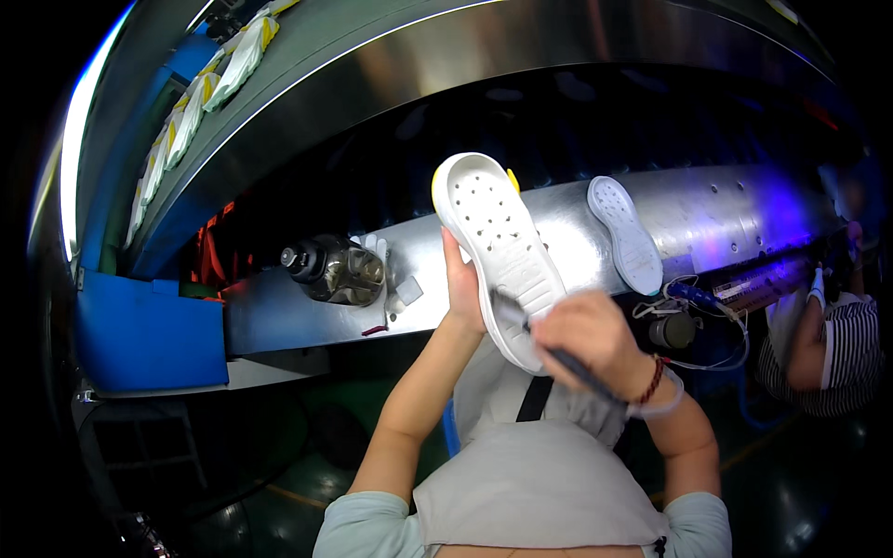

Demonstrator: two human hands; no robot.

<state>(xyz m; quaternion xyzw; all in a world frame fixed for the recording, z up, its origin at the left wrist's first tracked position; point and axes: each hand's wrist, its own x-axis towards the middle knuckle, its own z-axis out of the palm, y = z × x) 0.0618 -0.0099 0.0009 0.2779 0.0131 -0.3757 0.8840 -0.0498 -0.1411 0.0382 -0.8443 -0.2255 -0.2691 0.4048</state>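
A white shoe sole point(507, 246) with a yellow edge and small holes at its far end is held up in front of me. My left hand point(462, 290) grips it from the left side, the thumb along the edge and the other fingers hidden beneath. In my right hand point(591, 339) is a dark-handled brush point(510, 309), slightly blurred, its head over the near part of the sole. Whether the bristles touch the surface I cannot tell. A second white sole point(625, 234) lies on the metal ledge to the right.
On the metal ledge point(428, 251) stands a dark-lidded clear bottle point(337, 270) beside a small grey square point(407, 291). A small jar point(673, 330) and cables lie at right, near another person in striped clothing point(851, 349). White-and-yellow pieces point(193, 116) line a conveyor at upper left.
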